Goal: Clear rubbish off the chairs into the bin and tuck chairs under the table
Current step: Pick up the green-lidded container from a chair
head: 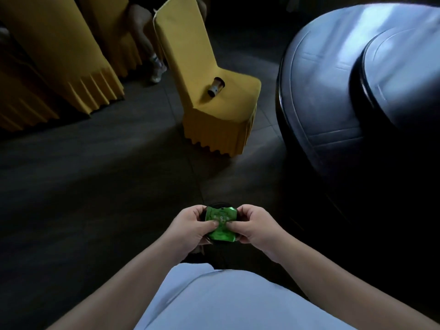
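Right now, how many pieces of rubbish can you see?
2: a crumpled green foil wrapper held between both hands, and a brown paper cup lying on the yellow-covered chair. More may be hidden elsewhere.

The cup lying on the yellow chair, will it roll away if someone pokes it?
Probably. The cup lies on its side on the yellow chair seat, so a nudge could roll it, likely in a curve. It looks like paper, so probably light and easily squashed.

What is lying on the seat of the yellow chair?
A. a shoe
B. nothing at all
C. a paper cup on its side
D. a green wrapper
C: a paper cup lies tipped over on the seat of the yellow chair.
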